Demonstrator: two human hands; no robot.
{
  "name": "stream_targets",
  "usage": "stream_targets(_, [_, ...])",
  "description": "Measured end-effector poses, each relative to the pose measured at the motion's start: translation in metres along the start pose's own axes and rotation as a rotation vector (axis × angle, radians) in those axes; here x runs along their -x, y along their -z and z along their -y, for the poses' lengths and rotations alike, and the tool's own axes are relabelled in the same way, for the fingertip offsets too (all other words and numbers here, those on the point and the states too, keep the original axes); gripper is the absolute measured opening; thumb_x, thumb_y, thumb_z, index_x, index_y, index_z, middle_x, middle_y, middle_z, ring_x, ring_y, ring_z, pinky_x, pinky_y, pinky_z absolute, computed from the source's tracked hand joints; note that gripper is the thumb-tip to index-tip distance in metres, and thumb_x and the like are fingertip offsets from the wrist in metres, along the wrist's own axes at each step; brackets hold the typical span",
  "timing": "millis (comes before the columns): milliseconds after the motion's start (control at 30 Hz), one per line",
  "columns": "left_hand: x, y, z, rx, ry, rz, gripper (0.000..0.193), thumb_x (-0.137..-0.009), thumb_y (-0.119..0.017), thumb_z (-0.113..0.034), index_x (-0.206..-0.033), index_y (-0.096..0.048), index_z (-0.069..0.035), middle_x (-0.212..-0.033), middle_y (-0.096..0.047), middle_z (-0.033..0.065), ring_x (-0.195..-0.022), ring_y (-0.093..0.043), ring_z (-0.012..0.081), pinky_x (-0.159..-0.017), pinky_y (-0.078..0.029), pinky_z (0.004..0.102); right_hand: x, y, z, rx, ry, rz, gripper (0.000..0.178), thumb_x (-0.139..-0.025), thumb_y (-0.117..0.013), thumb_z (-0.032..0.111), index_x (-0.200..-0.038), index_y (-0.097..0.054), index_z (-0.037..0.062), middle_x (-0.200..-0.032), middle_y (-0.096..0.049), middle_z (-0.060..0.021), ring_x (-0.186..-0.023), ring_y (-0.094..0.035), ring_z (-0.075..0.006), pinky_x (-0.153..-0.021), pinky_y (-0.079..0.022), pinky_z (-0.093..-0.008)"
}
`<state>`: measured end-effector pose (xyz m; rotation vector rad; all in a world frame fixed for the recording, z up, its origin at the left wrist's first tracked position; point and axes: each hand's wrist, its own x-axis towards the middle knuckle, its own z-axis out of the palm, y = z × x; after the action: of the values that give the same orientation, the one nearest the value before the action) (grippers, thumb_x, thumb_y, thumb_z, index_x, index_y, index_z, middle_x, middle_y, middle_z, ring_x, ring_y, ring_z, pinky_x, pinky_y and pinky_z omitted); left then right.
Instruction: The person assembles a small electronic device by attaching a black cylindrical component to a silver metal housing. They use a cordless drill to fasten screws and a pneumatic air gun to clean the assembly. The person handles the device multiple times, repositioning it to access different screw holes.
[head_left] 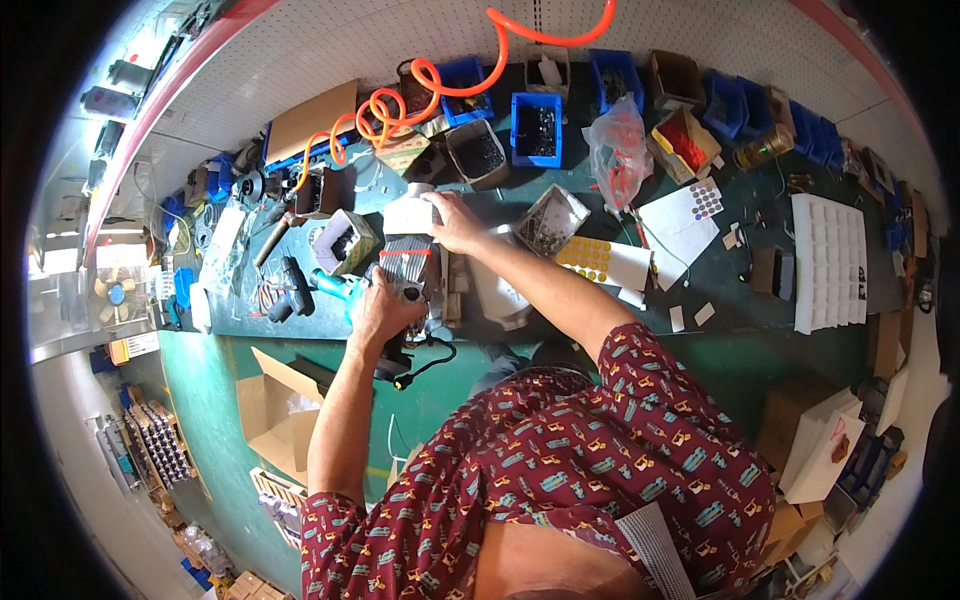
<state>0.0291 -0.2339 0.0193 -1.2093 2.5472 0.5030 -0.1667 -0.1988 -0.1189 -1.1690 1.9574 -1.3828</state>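
Observation:
A grey finned metal housing point(404, 262) with a red stripe across it stands at the bench's front edge, left of centre. My left hand point(382, 308) is closed around its near end, fingers wrapped on the side. At the far end sits a pale, box-like cap point(410, 215), and my right hand point(457, 222) grips its right side. A black cable point(435, 358) hangs from the near end, below the bench edge. Beside my left hand lies a teal and black power tool point(330, 283). What is under my palms is hidden.
Blue bins point(536, 130) and boxes of small parts line the back. An orange coiled hose point(425, 75) hangs above. A metal tray of screws point(552, 222) and yellow stickers point(585, 258) lie to the right, a white gridded tray point(830, 262) farther right. An open carton point(275, 410) stands below left.

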Motion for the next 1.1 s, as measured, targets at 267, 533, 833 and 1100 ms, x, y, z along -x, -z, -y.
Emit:
stream_targets(267, [-0.001, 0.008, -0.01, 0.002, 0.082, 0.071, 0.105, -0.06, -0.082, -0.046, -0.139, -0.038, 0.008, -0.11, -0.068, 0.0276, -0.101, -0.068, 0.0401, -0.085, -0.054, 0.044, -0.001, 0.006, 0.008, 0.026, -0.092, 0.08, 0.056, -0.084, -0.065, 0.018, -0.137, -0.047, 0.0173, -0.133, -0.052, -0.0172, -0.127, -0.05, -0.0356, -0.107, -0.042, -0.044])
stream_targets(533, [0.009, -0.01, -0.003, 0.015, 0.064, 0.003, 0.111, -0.063, -0.081, -0.043, -0.145, -0.031, 0.012, -0.11, -0.068, 0.0269, -0.102, -0.068, 0.0364, -0.086, -0.054, 0.0406, 0.001, 0.013, 0.014, 0.094, -0.168, 0.131, 0.058, -0.084, -0.063, 0.012, -0.138, -0.043, 0.0177, -0.135, -0.049, -0.0178, -0.128, -0.049, -0.0358, -0.108, -0.042, -0.043])
stream_targets(833, [-0.001, -0.006, -0.015, 0.019, 0.052, 0.015, 0.101, -0.061, -0.081, -0.043, -0.135, -0.039, 0.012, -0.103, -0.069, 0.0286, -0.098, -0.069, 0.0396, -0.082, -0.056, 0.0428, 0.002, 0.02, 0.015, 0.115, -0.204, 0.156, 0.055, -0.085, -0.061, 0.015, -0.136, -0.042, 0.0215, -0.132, -0.049, -0.0175, -0.126, -0.052, -0.037, -0.105, -0.044, -0.0454])
stream_targets(1100, [-0.034, 0.003, -0.018, -0.11, 0.061, 0.113, 0.095, -0.055, -0.083, -0.055, -0.119, -0.056, 0.01, -0.108, -0.069, 0.0276, -0.099, -0.07, 0.038, -0.084, -0.056, 0.0424, 0.003, 0.02, 0.011, 0.092, -0.164, 0.127, 0.054, -0.085, -0.059, 0.013, -0.136, -0.043, 0.0215, -0.133, -0.049, -0.0172, -0.126, -0.052, -0.037, -0.105, -0.044, -0.0459])
